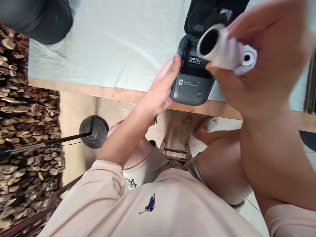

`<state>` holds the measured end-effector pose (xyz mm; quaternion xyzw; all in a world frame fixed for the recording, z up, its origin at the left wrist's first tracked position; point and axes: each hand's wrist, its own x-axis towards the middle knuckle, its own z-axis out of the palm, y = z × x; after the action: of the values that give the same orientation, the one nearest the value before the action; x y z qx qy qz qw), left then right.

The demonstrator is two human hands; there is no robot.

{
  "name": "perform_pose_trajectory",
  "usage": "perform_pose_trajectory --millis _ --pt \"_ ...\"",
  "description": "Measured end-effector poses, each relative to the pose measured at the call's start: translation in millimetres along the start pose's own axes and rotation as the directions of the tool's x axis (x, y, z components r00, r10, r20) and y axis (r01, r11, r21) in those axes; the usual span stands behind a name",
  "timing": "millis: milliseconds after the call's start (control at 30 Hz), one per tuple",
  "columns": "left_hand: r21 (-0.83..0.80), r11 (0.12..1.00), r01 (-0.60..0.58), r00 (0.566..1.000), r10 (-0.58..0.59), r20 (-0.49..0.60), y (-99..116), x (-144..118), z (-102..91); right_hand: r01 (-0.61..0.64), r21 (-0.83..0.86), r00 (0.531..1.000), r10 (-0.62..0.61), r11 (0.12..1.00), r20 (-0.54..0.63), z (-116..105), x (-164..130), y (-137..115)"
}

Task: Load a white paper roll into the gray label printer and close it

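Note:
A dark grey label printer [191,87] sits at the table's near edge with its lid [197,19] raised, showing the hollow inside. My left hand [166,80] is wrapped round the printer's left side, thumb on the upper rim. Above the printer's right side, my right hand [261,56] grips a white paper roll [225,49], its dark open core facing left. The hand and roll are somewhat blurred, and the roll partly hides the printer's compartment. Just behind it, a second small white roll [250,56] shows, partly covered by the right hand.
A pale cloth [111,42] covers the wooden-edged table [98,90]. A large black cylindrical object [46,23] stands at the upper left. Stacked firewood [27,131] lines the left, near a stand with a round black base [93,131]. A wooden stool [175,151] is below.

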<state>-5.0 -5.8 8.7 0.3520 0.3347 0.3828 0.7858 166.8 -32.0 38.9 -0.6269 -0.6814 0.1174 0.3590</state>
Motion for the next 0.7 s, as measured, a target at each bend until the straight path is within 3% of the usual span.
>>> perform_pose_trajectory --millis 67,133,233,367,467,567,700 --pt "0.032 0.999 -0.018 1.000 0.018 -0.014 1.5 -1.8 5.2 0.074 -0.163 0.996 -0.065 0.984 0.059 3.3 2.1 -13.6" --pt "0.065 0.997 -0.036 0.997 0.041 -0.065 3.7 -4.1 12.7 0.002 -0.262 0.992 0.032 0.965 0.125 5.1 6.7 -17.6" --pt "0.093 0.995 -0.026 0.987 0.040 -0.156 5.9 -5.9 19.5 -0.110 -0.292 0.969 0.168 0.950 0.179 6.1 12.1 -16.1" --pt "0.101 0.994 0.047 0.989 -0.032 -0.142 4.1 -3.1 12.1 -0.067 -0.311 0.984 0.114 0.948 0.135 7.4 10.9 -12.7" --pt "-0.006 0.998 0.060 0.985 -0.060 -0.159 1.7 -0.9 5.2 -0.059 -0.310 0.986 0.104 0.949 0.132 8.0 8.5 -11.1" --pt "-0.101 0.994 0.036 0.990 -0.049 -0.133 1.0 -0.8 2.6 0.010 -0.250 0.998 0.007 0.968 0.069 9.5 5.2 -9.5" --pt "-0.123 0.992 -0.015 1.000 0.013 -0.020 1.5 -1.2 -1.2 0.262 -0.188 0.963 -0.269 0.947 -0.009 15.8 -3.8 -4.6"
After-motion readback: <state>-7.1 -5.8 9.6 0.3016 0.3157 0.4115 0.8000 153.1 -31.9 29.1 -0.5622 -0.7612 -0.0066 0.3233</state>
